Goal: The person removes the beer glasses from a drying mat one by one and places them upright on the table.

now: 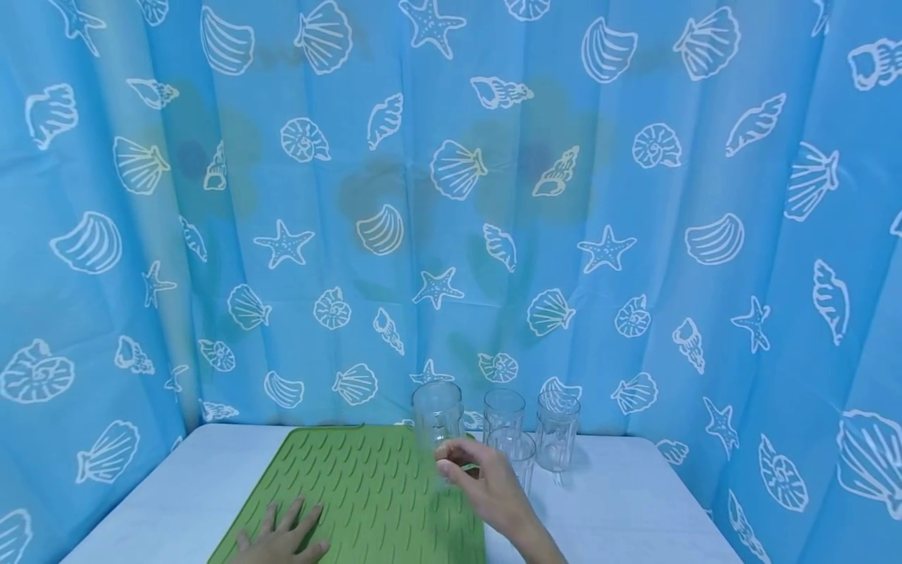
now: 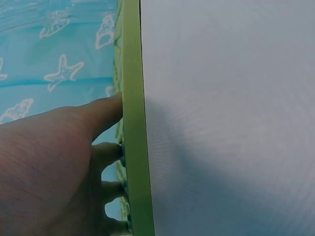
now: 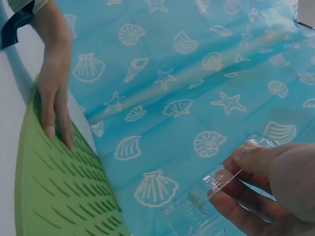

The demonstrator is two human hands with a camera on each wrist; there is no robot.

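My right hand [image 1: 489,482] grips a clear drinking glass [image 1: 437,407] near its lower end, above the right part of a green ridged drying mat [image 1: 359,470]. In the right wrist view, the thumb and fingers of the right hand [image 3: 270,182] curl round the see-through glass [image 3: 199,199]. My left hand [image 1: 282,539] rests on the mat's near left part with its fingers spread. The left wrist view shows the left hand [image 2: 59,157] with its fingertips against the mat's edge [image 2: 135,147].
More clear glasses stand right of the mat: a back one [image 1: 503,401], a right one [image 1: 558,435] and a nearer one [image 1: 521,454] partly behind my right hand. A white-covered table [image 1: 606,517] lies under everything. A blue seashell curtain [image 1: 451,235] hangs behind.
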